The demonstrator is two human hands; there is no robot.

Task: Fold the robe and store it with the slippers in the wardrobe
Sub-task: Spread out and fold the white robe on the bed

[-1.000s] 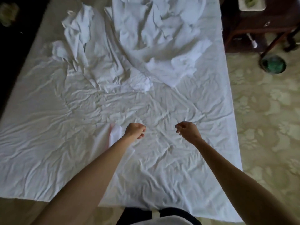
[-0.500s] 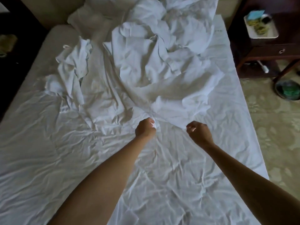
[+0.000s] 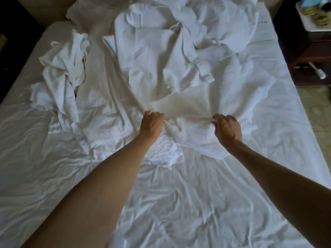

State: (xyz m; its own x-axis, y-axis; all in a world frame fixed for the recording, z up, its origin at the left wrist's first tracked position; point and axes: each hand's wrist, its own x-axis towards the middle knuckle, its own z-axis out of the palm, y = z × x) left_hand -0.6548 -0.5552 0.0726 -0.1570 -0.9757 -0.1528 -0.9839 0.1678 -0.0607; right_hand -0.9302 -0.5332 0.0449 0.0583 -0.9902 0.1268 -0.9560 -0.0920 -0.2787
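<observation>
Clearly you hold the robe (image 3: 206, 108) by one hem edge: your left hand (image 3: 152, 125) is clenched on it and your right hand (image 3: 226, 128) pinches it in its fingers (image 3: 217, 120), so the cloth pulls taut between them, probably to drag it flat for folding. It lies crumpled mid-bed, toward the head end, its waffle weave soft and limp against the smooth, creased sheet (image 3: 179, 203). More white cloth (image 3: 66, 68) is bunched near the bed's left edge. No slippers or wardrobe show.
</observation>
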